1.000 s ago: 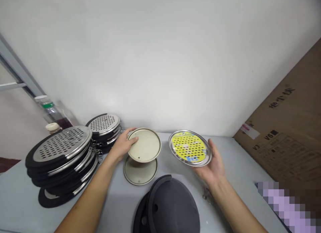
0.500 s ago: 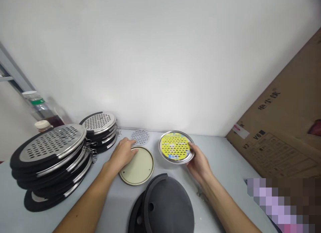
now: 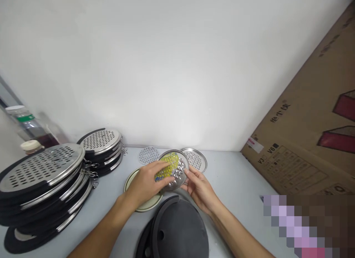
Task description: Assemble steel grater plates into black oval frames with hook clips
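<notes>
Hands meet over a grey worktop [image 3: 244,176], both gripping one round perforated steel disc with a yellow sticker [image 3: 172,170], held tilted just above the surface. The left hand [image 3: 145,184] lies over the near-left part of the disc, fingers curled across the sticker, while the right hand [image 3: 200,187] pinches the right rim between thumb and fingertips. Under the left hand a plain cream-coloured round lid [image 3: 144,205] rests flat on the worktop. Just behind the held disc lies a second perforated steel disc [image 3: 196,158], and beside that a smaller grey mesh round [image 3: 148,154]. At the near edge sits a dark domed cover [image 3: 179,232]. To the left stand two stacks of black-rimmed perforated trays [image 3: 41,176], with bottles [image 3: 27,128] behind them; a large cardboard box [image 3: 305,139] leans at the right. The held disc looks thin, stiff and light, with a smooth, likely slippery face and punched holes that may be sharp, so the rolled rim seems the safest place to hold it.
</notes>
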Available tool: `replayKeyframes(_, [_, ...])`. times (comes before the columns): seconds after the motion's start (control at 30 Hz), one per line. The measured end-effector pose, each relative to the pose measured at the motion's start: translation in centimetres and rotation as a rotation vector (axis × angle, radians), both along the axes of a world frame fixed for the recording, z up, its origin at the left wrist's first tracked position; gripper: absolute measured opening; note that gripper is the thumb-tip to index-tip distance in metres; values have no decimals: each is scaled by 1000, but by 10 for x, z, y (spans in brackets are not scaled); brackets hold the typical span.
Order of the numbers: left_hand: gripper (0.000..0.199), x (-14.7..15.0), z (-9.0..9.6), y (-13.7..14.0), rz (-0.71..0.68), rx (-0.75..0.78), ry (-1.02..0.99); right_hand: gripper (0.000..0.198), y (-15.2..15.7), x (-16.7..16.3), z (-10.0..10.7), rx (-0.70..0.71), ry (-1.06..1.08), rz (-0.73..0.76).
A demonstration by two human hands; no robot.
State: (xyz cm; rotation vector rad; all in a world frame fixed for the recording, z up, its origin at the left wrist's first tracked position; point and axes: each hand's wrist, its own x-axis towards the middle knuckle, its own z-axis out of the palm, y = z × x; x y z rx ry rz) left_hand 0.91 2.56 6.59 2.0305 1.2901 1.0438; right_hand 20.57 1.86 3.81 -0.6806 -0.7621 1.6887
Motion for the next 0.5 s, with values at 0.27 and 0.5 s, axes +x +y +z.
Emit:
replayKeyframes(0.27, [36, -39, -25, 69, 457, -258, -506, 30, 40, 42, -24, -120, -196, -266])
replayKeyframes(0.5, [31, -50, -52, 93, 415, -345, -639, 53, 73, 93, -47, -38, -585, -574])
